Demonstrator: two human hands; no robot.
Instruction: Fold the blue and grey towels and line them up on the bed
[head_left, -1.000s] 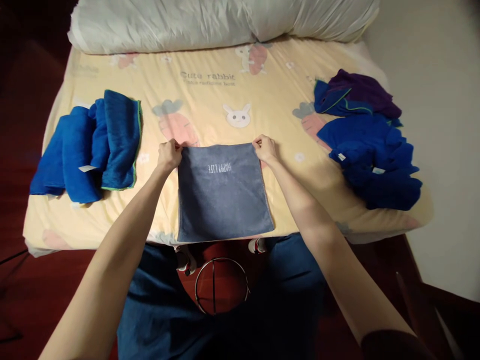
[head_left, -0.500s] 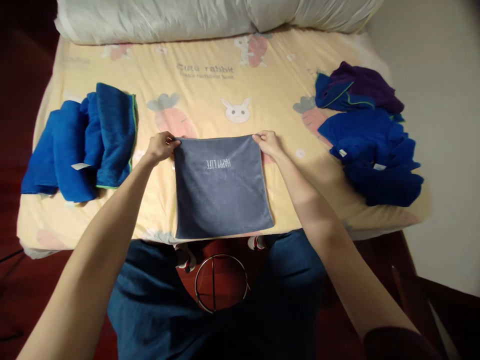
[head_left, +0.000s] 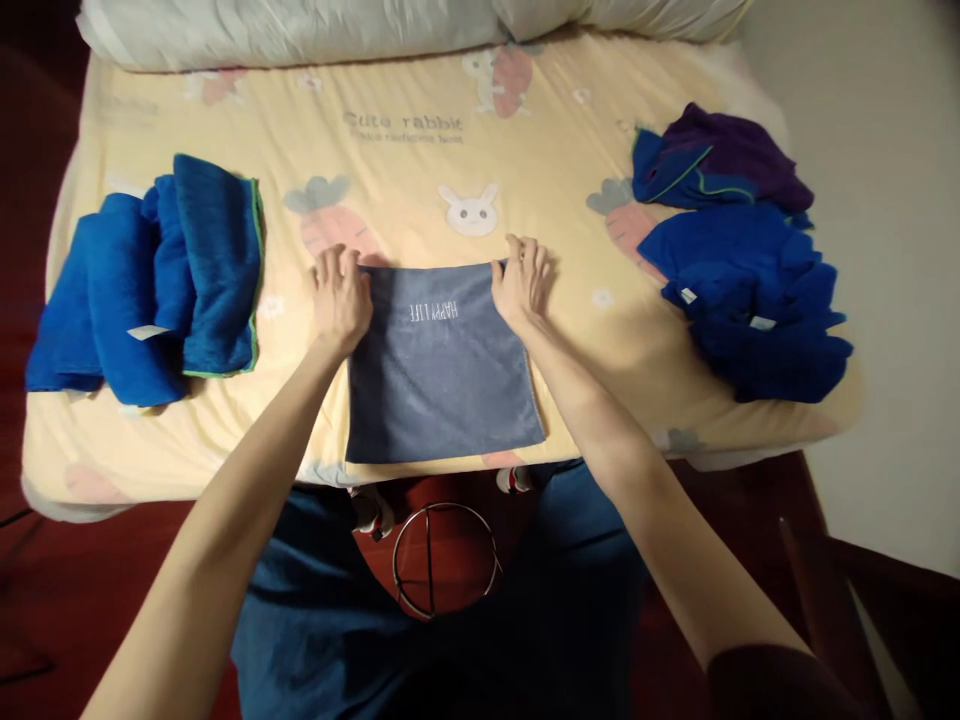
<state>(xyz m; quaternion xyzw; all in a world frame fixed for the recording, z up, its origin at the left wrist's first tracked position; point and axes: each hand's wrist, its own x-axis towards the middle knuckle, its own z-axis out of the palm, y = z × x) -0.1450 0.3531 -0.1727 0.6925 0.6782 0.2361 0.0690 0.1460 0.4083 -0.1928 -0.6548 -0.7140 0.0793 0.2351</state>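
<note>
A grey towel (head_left: 442, 375) lies flat near the bed's front edge, its white "HAPPY LIFE" lettering upside down to me. At its far left corner rests my left hand (head_left: 342, 295), palm down with the fingers apart. Over the far right corner is my right hand (head_left: 523, 280), its fingers likewise spread and nothing gripped in them. Both hands hide those two corners in part.
Blue towels (head_left: 131, 295) with a green-edged one lie in a row at left. A crumpled blue heap (head_left: 750, 300) and a purple cloth (head_left: 731, 155) sit at right. A white rolled quilt (head_left: 300, 30) spans the back of the yellow bedsheet (head_left: 405, 190).
Both hands have let go of their pinch on the towel's far corners and now lie with fingers spread there. The view has shifted slightly.
</note>
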